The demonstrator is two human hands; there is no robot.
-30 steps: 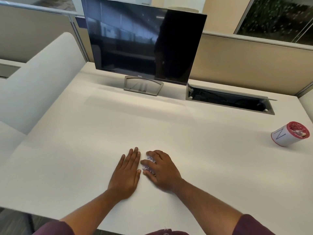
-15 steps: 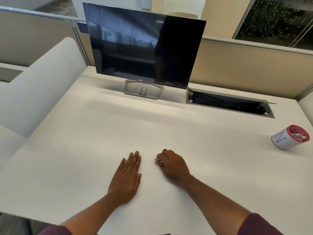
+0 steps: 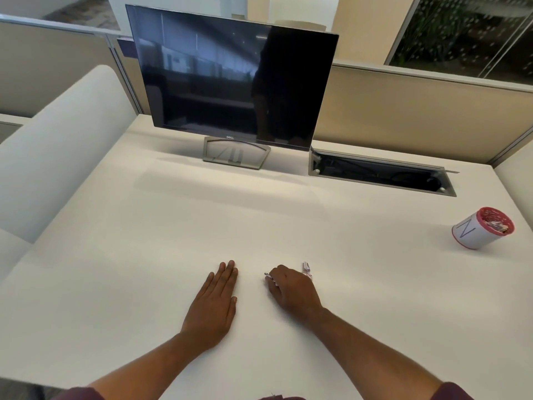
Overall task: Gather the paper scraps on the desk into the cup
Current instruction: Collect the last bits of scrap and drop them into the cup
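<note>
My right hand rests near the front middle of the white desk, fingers curled over paper scraps. Bits of the scraps stick out at the knuckles and at the fingertips; most of them are hidden under the hand. My left hand lies flat on the desk just to the left, fingers straight and together, holding nothing. The cup, white with a red rim and an N on its side, stands far off at the right edge of the desk with some scraps inside it.
A dark Dell monitor on a grey stand stands at the back. To its right is an open cable tray sunk into the desk. Beige partition walls close off the back; a white padded divider runs along the left.
My right hand has closed over the scraps and slid to the right, away from my left hand. The left hand has stayed flat in place.
</note>
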